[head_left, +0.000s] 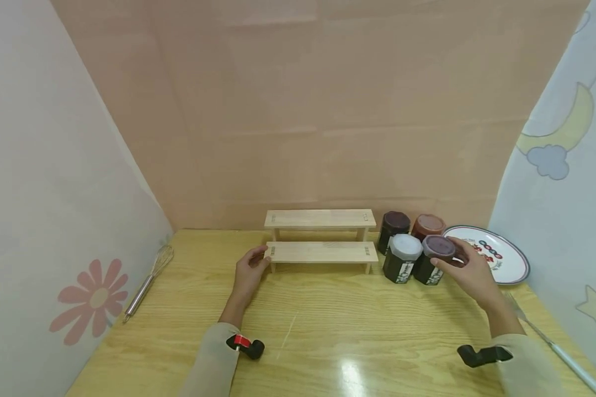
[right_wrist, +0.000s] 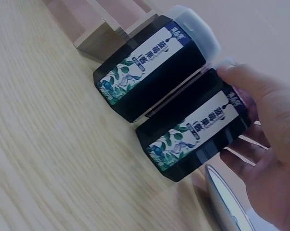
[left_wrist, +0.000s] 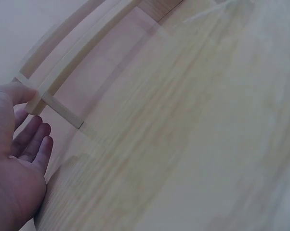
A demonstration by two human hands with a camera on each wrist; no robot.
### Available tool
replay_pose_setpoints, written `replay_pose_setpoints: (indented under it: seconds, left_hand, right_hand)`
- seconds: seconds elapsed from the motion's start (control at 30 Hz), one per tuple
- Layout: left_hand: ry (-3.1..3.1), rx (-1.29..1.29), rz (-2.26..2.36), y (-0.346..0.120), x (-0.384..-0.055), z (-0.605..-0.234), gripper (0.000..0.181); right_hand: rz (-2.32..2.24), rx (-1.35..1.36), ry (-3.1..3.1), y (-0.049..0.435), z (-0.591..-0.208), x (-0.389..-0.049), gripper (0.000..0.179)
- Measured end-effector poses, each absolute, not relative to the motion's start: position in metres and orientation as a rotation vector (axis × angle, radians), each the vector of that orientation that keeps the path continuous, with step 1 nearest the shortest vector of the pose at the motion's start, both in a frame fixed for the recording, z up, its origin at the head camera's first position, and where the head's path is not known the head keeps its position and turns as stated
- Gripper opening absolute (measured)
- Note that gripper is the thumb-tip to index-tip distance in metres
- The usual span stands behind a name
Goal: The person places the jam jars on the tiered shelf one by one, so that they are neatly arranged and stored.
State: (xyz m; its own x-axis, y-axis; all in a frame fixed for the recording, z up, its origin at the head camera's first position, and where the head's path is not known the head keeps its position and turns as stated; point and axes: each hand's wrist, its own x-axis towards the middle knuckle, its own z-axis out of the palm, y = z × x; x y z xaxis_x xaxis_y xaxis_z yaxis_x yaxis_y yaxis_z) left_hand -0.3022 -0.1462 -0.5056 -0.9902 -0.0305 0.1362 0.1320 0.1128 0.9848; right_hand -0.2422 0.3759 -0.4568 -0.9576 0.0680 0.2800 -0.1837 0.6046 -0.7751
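On the far left we see a pale wall with a pink flower (head_left: 98, 298) on it, and beside it a whisk (head_left: 148, 285) lying slantwise on the wooden table (head_left: 352, 325). Next, the left hand (head_left: 248, 274) pinches the left end of the front shelf (head_left: 323, 252), thumb on top, the other fingers loosely curled. Just behind stands the taller rear shelf (head_left: 320, 219). Right of both shelves, we find four jars standing upright in a close cluster: the dark-lidded jar (head_left: 393, 229) at back left, the white-lidded jar (head_left: 402, 260) before it, the reddish-lidded jar (head_left: 429, 224) at back right, and the purple-lidded jar (head_left: 432, 263) at front right. The right hand (head_left: 474, 275) grips this last one near its lid, thumb on one side and fingers on the other; from the right wrist we see its leafy label, matching its white-lidded neighbour's. Beyond the jars, we have an oval plate (head_left: 515, 266) with a dark rim, and nearer us on the right a fork (head_left: 571, 362), partly behind the arm.
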Motion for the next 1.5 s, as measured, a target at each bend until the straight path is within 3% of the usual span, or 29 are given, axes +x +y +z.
replay_pose_setpoints:
  seconds: [0.7,1.1,1.3,1.5]
  left_hand:
    - [-2.232,-0.078,-2.022,-0.145,-0.308,-0.511,0.04]
    - [-2.21,-0.091,-2.009,-0.149,-0.306,-0.513,0.038]
    - [-2.228,-0.09,-1.999,-0.151,-0.304,-0.513,0.039]
    - [-2.206,-0.096,-2.019,-0.146,-0.305,-0.511,0.039]
  right_hand:
    - [1.274,-0.044,-2.526,0.37,-0.447,-0.235,0.078]
    - [1.257,-0.064,-2.498,0.367,-0.407,-0.221,0.077]
    - [1.213,-0.099,-2.529,0.36,-0.381,-0.217,0.086]
    - [1.247,-0.118,-2.535,0.353,-0.358,-0.215,0.081]
